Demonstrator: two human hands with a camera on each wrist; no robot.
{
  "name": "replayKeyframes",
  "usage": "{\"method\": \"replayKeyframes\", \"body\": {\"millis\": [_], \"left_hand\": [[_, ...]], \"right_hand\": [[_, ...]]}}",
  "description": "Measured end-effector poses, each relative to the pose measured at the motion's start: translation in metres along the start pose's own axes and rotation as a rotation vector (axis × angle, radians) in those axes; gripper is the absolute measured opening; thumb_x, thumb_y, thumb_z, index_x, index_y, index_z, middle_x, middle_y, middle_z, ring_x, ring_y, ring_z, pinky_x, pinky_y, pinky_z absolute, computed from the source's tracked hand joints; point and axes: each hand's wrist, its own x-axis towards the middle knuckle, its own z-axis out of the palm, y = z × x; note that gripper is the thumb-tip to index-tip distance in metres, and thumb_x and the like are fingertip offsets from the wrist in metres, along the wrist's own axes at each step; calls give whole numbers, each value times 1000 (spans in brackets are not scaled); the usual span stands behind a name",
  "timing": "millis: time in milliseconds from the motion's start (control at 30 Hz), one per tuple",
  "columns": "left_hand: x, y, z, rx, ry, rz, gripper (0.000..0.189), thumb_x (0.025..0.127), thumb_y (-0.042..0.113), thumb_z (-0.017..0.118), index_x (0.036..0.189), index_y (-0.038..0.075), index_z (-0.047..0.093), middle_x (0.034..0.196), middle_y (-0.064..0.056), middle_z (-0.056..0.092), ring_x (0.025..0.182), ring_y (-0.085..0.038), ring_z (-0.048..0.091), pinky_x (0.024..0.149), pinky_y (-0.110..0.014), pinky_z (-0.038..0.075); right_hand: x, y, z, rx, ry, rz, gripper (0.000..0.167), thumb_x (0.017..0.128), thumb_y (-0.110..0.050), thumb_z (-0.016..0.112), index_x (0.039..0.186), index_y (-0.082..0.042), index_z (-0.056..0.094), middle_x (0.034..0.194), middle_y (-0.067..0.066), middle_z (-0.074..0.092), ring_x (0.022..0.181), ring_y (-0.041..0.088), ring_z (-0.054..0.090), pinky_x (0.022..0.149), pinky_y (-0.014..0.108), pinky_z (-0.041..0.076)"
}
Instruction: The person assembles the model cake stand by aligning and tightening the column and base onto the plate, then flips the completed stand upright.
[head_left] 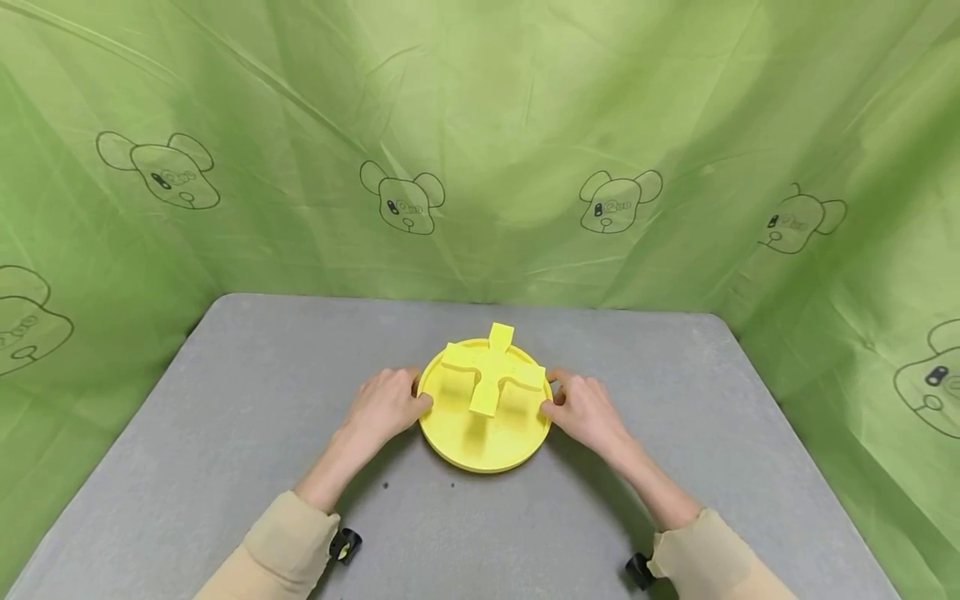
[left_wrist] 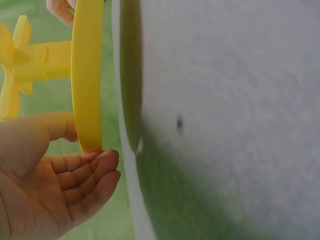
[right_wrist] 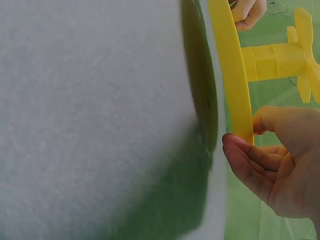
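Observation:
A round yellow plastic tray-like base [head_left: 457, 446] with a low rim is in the middle of the head view. From its centre rises a square post [left_wrist: 47, 60] topped by a four-armed yellow cross [head_left: 491, 367]. My left hand [head_left: 384, 406] pinches the left rim, thumb on the upper side and fingers at the edge and underneath. On the opposite rim, my right hand [head_left: 588, 410] grips the same way. Both wrist views show a gap between the base's underside and the table, so it is held off the surface.
Beneath the base lies a grey table [head_left: 225, 400], with its rounded far corners in view. Green fabric [head_left: 510, 108] printed with bear-head outlines hangs behind and on both sides. Small dark specks [head_left: 386, 485] mark the tabletop. A black wrist device [head_left: 345, 546] sits by the left sleeve.

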Motion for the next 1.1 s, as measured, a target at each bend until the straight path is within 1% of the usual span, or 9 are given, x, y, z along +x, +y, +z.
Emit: {"method": "replayKeyframes", "body": {"millis": [100, 200, 400, 533, 600, 667, 767, 900, 1100], "left_hand": [[1, 3, -1, -36, 13, 7, 16, 85, 17, 64, 72, 13, 55, 63, -1, 50, 56, -15, 44, 51, -27, 33], [2, 5, -3, -83, 21, 1, 17, 84, 14, 64, 71, 13, 54, 62, -1, 52, 53, -13, 45, 48, -24, 33], [2, 8, -4, -141, 30, -22, 17, 83, 13, 63, 70, 12, 53, 61, 0, 50, 50, -11, 45, 47, -22, 31], [2, 9, -6, -161, 44, -10, 13, 82, 13, 62, 72, 11, 54, 61, 2, 47, 51, -10, 41, 48, -23, 29], [3, 9, -8, -171, 50, -3, 10, 82, 14, 62, 75, 9, 57, 62, 1, 50, 53, -10, 41, 50, -23, 30], [5, 9, -8, -191, 47, -1, 8, 82, 15, 63, 79, 7, 61, 65, 0, 55, 56, -11, 45, 52, -23, 33], [8, 8, -9, -217, 38, -9, 14, 83, 18, 66, 88, 5, 67, 75, -3, 65, 65, -13, 55, 59, -24, 42], [11, 7, -10, -246, 17, -27, 20, 82, 21, 68, 94, 5, 70, 85, -5, 71, 76, -16, 62, 67, -25, 49], [13, 5, -13, -355, -26, -48, 22, 83, 20, 67, 98, 3, 70, 85, -5, 72, 70, -13, 68, 62, -24, 52]], "right_hand": [[-1, 0, -6, -1, 4, 1, 48, 82, -16, 70, 128, -2, 68, 87, 11, 79, 69, 15, 70, 61, 28, 52], [-1, 0, -10, 9, 13, -5, 49, 82, -15, 68, 129, -3, 67, 86, 10, 79, 67, 12, 70, 60, 27, 52], [0, 1, -17, 57, 12, 4, 53, 82, -14, 65, 134, -3, 65, 77, 4, 78, 57, 6, 66, 55, 26, 49], [1, 2, -21, 107, -8, 35, 57, 82, -12, 63, 138, -2, 62, 72, 0, 76, 56, 9, 67, 52, 27, 48], [1, 4, -22, 145, -22, 55, 58, 83, -12, 63, 139, -2, 62, 72, -1, 76, 58, 12, 70, 52, 28, 50], [1, 6, -24, 194, -43, 76, 58, 84, -12, 63, 141, -1, 60, 72, 0, 76, 61, 16, 72, 55, 30, 55], [1, 9, -26, 300, -86, 110, 59, 87, -11, 63, 144, 0, 57, 75, 3, 75, 65, 22, 75, 63, 37, 63], [2, 13, -31, 447, -144, 118, 62, 90, -8, 61, 149, 5, 48, 81, 12, 71, 67, 25, 75, 68, 46, 65], [2, 16, -34, 620, -185, 97, 64, 91, -1, 59, 152, 8, 42, 88, 17, 64, 68, 26, 75, 69, 48, 65]]}}
